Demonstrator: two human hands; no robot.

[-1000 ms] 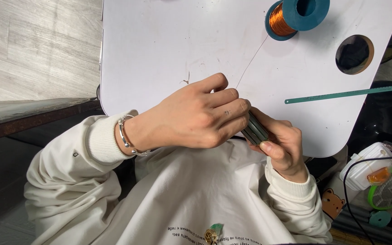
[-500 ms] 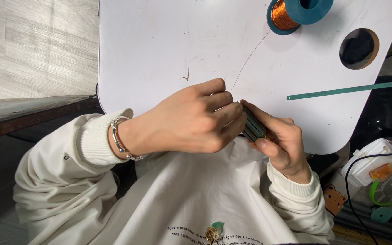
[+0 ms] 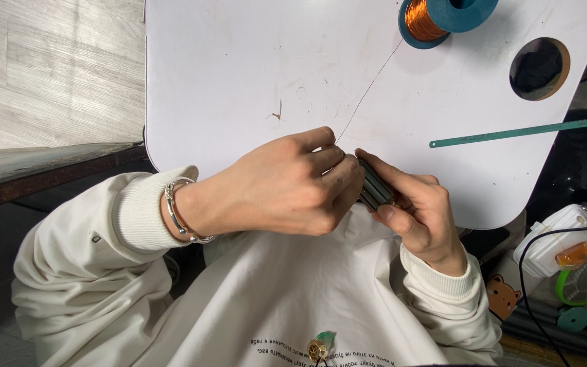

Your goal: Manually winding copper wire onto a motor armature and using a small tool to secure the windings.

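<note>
At the white tabletop [image 3: 239,81] edge, the right hand [image 3: 419,214] clamps the dark ridged cylindrical core [image 3: 377,188]; the left hand [image 3: 287,187] pinches thin copper wire [image 3: 368,88] (from the blue spool [image 3: 446,15]). Steady tension would keep turns neat.

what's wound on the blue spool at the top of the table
Copper-coloured wire is wound on the blue spool. One thin strand runs down to the left hand. Its end is hidden by the fingers.
</note>
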